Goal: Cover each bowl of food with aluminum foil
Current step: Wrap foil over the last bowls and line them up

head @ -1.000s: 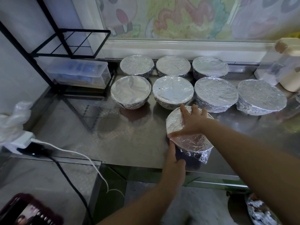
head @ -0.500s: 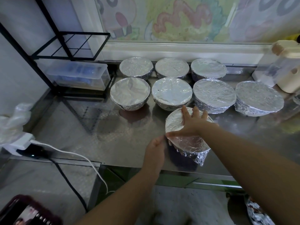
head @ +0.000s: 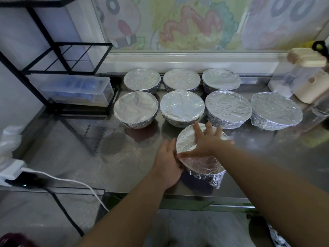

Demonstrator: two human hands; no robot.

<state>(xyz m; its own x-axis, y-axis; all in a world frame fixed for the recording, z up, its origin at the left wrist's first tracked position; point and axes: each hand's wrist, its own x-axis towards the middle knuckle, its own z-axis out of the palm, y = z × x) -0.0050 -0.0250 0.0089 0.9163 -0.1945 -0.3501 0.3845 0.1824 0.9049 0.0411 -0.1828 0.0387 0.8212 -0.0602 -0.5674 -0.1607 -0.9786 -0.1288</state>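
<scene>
Head view gives me both hands on the nearest bowl (head: pixel 203 166), which sits close to the front edge of the steel counter (head: pixel 89 154), just in front of the other covered bowls. Aluminum foil (head: pixel 186 139) is drawn across its mouth and crimped down the sides, with a ragged flap hanging at the near right. Below the foil's edge I can make out a dark bowl wall.

The right hand (head: pixel 208 143) lies flat on top of the foil, fingers straight and spread, thumb stretched left along the near rim. The left hand (head: pixel 167 164) is pressed against the bowl's left side, fingers straight and pointing away from me; I see it curled round nothing. The two hands meet at the bowl's left rim, where the right thumb tip touches the left hand.

Behind them I count a back row of three bowls (head: pixel 181 79) against the wall and a nearer row of four bowls (head: pixel 228 108), all foil-topped; the two on the right of the nearer row are wider. At left stands a black wire rack (head: pixel 67 57) with a clear lidded box (head: pixel 78 91) on its lowest shelf. A white cable (head: pixel 71 182) runs from an adapter at the left edge. A cream-lidded container (head: pixel 308 75) stands at the back right.
</scene>
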